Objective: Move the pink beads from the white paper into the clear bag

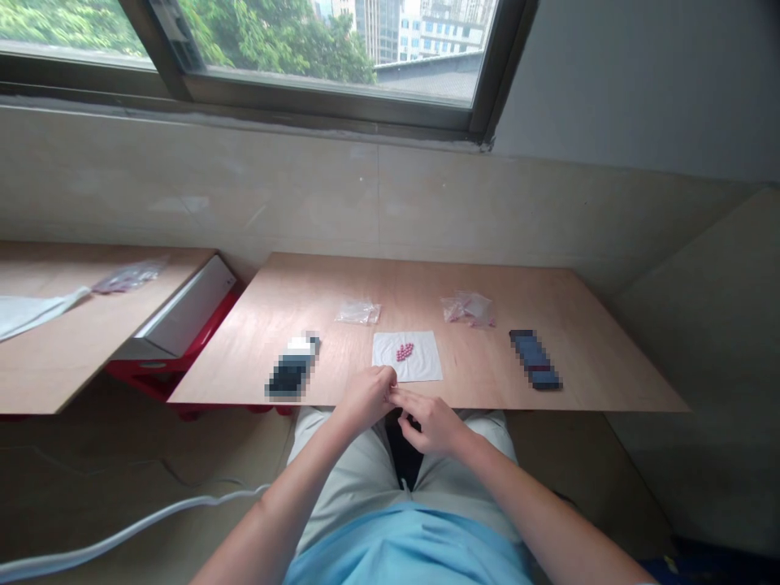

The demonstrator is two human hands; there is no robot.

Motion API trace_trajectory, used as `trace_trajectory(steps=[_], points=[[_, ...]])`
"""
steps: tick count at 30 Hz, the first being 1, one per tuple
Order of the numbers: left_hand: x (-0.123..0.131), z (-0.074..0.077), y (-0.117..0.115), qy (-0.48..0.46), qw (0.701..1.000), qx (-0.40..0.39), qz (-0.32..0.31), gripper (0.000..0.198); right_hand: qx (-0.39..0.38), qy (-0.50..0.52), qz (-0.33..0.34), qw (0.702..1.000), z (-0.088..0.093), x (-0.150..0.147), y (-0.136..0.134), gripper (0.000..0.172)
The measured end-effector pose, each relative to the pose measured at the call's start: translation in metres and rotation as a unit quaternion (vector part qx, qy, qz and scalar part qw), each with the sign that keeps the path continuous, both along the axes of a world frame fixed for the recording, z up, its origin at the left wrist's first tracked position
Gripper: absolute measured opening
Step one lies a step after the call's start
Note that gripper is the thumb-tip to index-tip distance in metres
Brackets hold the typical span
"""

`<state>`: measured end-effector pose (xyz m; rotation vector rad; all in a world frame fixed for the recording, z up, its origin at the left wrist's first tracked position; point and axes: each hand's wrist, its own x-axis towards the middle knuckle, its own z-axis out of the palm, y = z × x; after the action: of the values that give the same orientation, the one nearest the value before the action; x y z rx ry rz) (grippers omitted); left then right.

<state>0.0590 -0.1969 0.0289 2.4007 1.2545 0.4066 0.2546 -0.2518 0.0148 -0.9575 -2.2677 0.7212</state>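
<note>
The left hand (366,398) and right hand (434,424) meet fingertip to fingertip, pinched together; anything between them is too small to tell. Just beyond, small round glossy pink beads (405,351) cluster on a flat white square sheet (423,370) on the smooth plywood table (578,325).

A plywood table (597,357) stands under a window (305,49). On it lie a clear plastic bag (358,311), a second bag with pinkish contents (468,308), and two pixelated devices, one at left (292,367), one at right (535,358). A white box (188,307) leans between this table and a neighbouring table (54,357). A white cable (122,532) crosses the floor.
</note>
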Motion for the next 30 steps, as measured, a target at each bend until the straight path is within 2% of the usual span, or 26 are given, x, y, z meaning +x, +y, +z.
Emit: trace_trajectory(steps=[2, 5, 10, 16, 21, 26, 30], points=[[-0.004, -0.003, 0.004, -0.002, 1.000, 0.014, 0.016, 0.012, 0.002, 0.013, -0.018, 1.000, -0.002, 0.006, 0.002, 0.054], [-0.011, -0.009, 0.010, -0.002, 0.997, 0.043, 0.063, 0.010, 0.001, 0.022, -0.082, 0.996, -0.011, 0.017, 0.009, 0.042], [-0.015, -0.022, 0.019, -0.023, 0.990, 0.074, 0.120, 0.012, 0.021, -0.004, -0.206, 0.978, -0.029, 0.032, 0.040, 0.028], [-0.001, -0.037, 0.034, -0.051, 0.992, 0.082, 0.087, 0.012, 0.040, -0.079, -0.221, 0.971, -0.035, 0.024, 0.076, 0.031], [0.003, -0.047, 0.049, -0.164, 0.980, 0.023, 0.107, 0.008, 0.038, -0.126, -0.226, 0.965, -0.038, 0.017, 0.084, 0.035], [-0.001, -0.053, 0.055, -0.199, 0.973, -0.016, 0.111, 0.009, 0.027, -0.120, -0.252, 0.960, -0.041, 0.014, 0.091, 0.020], [-0.002, -0.054, 0.055, -0.202, 0.972, -0.035, 0.111, 0.007, 0.004, -0.117, -0.281, 0.953, -0.044, 0.010, 0.098, 0.016]])
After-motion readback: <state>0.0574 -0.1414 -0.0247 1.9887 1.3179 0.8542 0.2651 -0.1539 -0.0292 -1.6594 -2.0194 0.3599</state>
